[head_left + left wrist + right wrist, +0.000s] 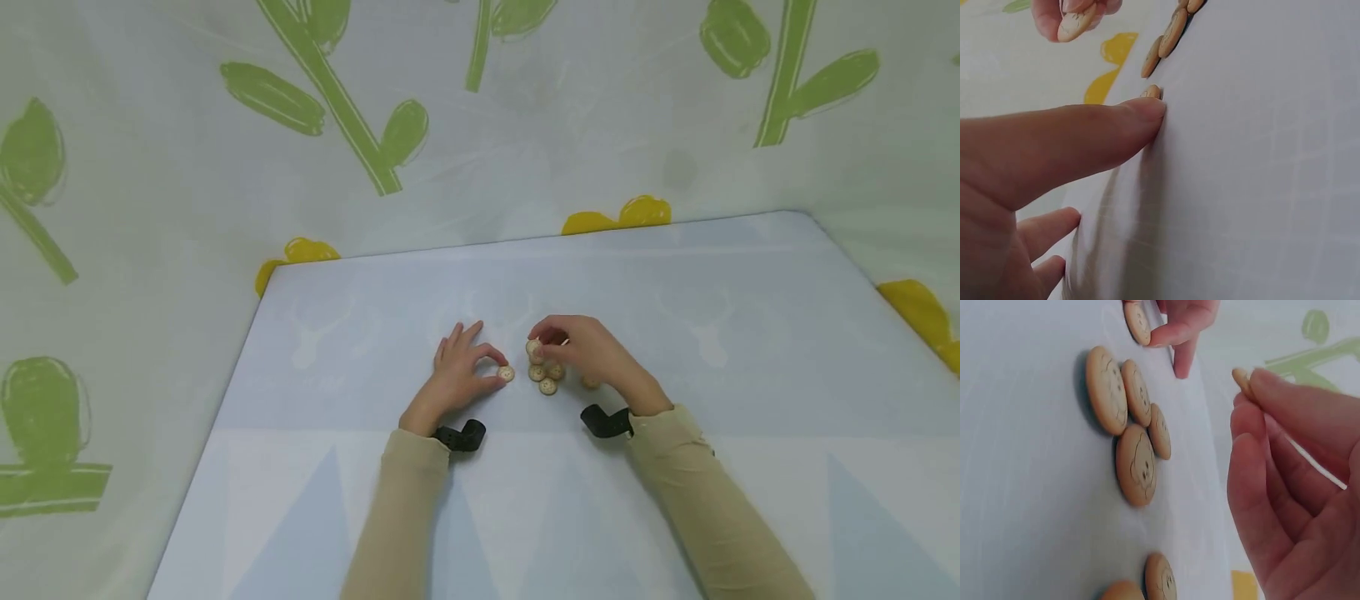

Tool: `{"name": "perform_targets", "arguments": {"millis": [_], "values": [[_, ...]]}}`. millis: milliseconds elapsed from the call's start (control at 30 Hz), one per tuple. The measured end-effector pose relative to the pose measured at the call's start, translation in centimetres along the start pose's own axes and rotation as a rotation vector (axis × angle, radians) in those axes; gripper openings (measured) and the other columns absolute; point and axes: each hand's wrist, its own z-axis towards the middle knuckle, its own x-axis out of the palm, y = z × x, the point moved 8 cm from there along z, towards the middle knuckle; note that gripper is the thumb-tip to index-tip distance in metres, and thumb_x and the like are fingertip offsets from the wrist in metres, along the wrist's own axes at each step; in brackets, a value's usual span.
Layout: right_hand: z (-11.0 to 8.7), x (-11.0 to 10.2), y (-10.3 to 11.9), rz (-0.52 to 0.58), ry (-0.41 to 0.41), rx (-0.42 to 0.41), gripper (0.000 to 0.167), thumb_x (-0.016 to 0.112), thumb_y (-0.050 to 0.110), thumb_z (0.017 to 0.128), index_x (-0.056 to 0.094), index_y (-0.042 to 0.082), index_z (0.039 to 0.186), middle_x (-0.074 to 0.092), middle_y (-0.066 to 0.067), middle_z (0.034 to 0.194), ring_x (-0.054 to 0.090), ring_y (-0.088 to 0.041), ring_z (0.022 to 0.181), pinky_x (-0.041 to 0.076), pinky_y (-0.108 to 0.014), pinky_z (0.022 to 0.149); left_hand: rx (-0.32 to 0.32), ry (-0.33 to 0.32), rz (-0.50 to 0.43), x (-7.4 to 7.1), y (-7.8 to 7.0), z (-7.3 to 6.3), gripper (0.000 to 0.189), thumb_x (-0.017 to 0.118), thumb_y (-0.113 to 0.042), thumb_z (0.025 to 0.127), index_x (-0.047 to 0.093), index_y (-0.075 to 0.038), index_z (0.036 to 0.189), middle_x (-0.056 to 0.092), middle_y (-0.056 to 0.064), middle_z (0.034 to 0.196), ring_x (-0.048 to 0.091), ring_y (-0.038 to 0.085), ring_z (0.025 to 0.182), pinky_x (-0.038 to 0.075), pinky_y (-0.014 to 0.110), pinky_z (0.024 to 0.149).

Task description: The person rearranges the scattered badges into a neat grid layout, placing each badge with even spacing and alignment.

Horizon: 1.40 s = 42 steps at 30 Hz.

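In the head view my left hand (459,372) rests on the table, its thumb and index finger at the two sides of a round tan biscuit (506,374) lying there. The left wrist view has that biscuit (1152,91) mostly behind the thumb. My right hand (596,350) pinches another biscuit (533,347) between thumb and fingertips. It is raised above the table in the right wrist view, where the biscuit (1242,380) appears edge-on. Below it, several biscuits with printed faces lie flat in a close cluster (1135,465).
Two more biscuits lie apart from the cluster, one of them (1160,578) near the lower edge of the right wrist view. The pale table (525,500) meets a cloth (525,150) with green leaves behind it. Black wrist cameras (606,422) sit at both cuffs.
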Motion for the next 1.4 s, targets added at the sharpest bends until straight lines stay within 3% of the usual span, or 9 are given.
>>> {"name": "perform_targets", "arguments": {"millis": [267,533,733,1000,1400], "values": [[1.6,0.6,-0.4,0.074,0.036,0.113,0.017,0.062,0.029,0.083,0.061,0.023,0.099,0.060,0.005,0.092,0.053,-0.015,0.085,0.043,-0.033,0.077,-0.016,0.031,0.010,-0.2,0.1,-0.2,0.015,0.069,-0.033,0.076,0.063,-0.028,0.089,0.018,0.007,0.147,-0.001,0.031,0.134,-0.001,0.052,0.103],[2.9,0.0,0.4,0.103,0.018,0.106,0.017,0.061,0.023,0.084,0.063,0.020,0.101,0.061,0.002,0.096,0.054,-0.016,0.088,0.043,-0.035,0.080,0.009,0.025,-0.015,-0.1,-0.4,0.2,0.015,0.069,-0.033,0.076,0.065,-0.029,0.090,0.019,0.007,0.147,-0.002,0.030,0.134,-0.001,0.051,0.103],[3.1,1.0,-0.3,0.086,0.033,0.157,0.018,0.060,0.024,0.085,0.063,0.019,0.102,0.061,0.002,0.097,0.053,-0.016,0.089,0.043,-0.034,0.080,-0.001,0.032,-0.025,-0.1,-0.4,0.2,0.014,0.069,-0.033,0.076,0.065,-0.030,0.090,0.018,0.005,0.147,-0.003,0.029,0.135,-0.003,0.050,0.103],[3.6,2.1,-0.1,0.064,0.029,0.154,0.018,0.061,0.024,0.084,0.064,0.019,0.101,0.061,0.002,0.091,0.054,-0.016,0.076,0.044,-0.032,0.072,-0.003,0.028,-0.022,-0.5,-0.1,-0.1,0.013,0.069,-0.033,0.076,0.066,-0.030,0.088,0.018,0.005,0.147,-0.003,0.029,0.135,-0.003,0.049,0.103],[4.2,2.5,0.1,0.000,-0.013,0.139,0.017,0.063,0.024,0.083,0.066,0.015,0.097,0.062,0.002,0.089,0.053,-0.015,0.083,0.043,-0.033,0.076,0.015,0.019,-0.019,-0.5,-0.1,-0.1,0.013,0.069,-0.032,0.076,0.066,-0.030,0.089,0.018,0.007,0.147,-0.003,0.030,0.134,-0.002,0.051,0.103]]}}
